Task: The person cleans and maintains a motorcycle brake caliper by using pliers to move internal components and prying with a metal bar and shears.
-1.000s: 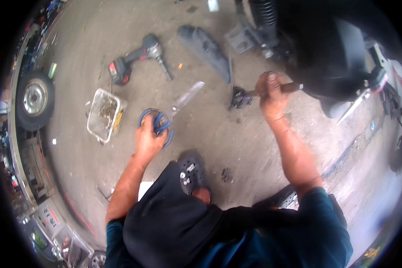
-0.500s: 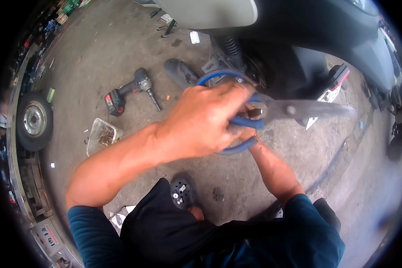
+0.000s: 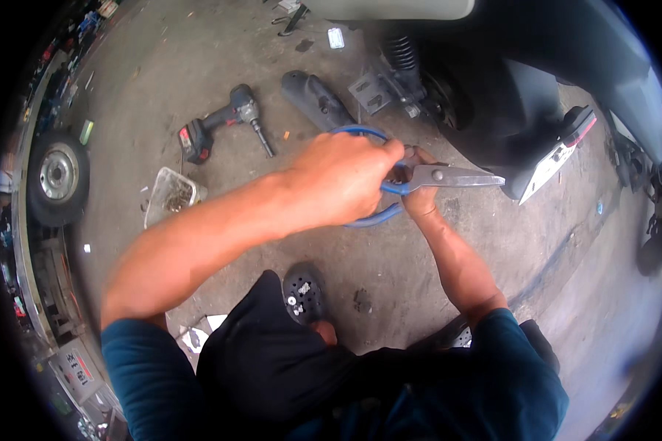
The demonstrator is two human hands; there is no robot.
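Grey stained concrete workshop floor [image 3: 162, 88] filled the view, w/ a dark scooter body [image 3: 537, 81] parked at upper right. A black-tyred loose wheel [image 3: 57, 176] lay far left. A red-and-black cordless impact wrench [image 3: 221, 128] lay on the floor, near a clear plastic tray of small hardware [image 3: 171, 195]. Left hand [image 3: 338, 184] was clenched round the blue-handled metal snips [image 3: 426, 178], held mid-air in front of the scooter, blades pointing right. Right hand [image 3: 419, 202] sat just under the snips' pivot, touching them; grip mostly hidden, can't tell.

Snips [image 3: 449, 176]: bare matt grey metal blades beyond the fingers [image 3: 390, 158], smooth blue plastic-coated handles under them. Floor [image 3: 419, 279] below the fingers: rough, stained concrete.
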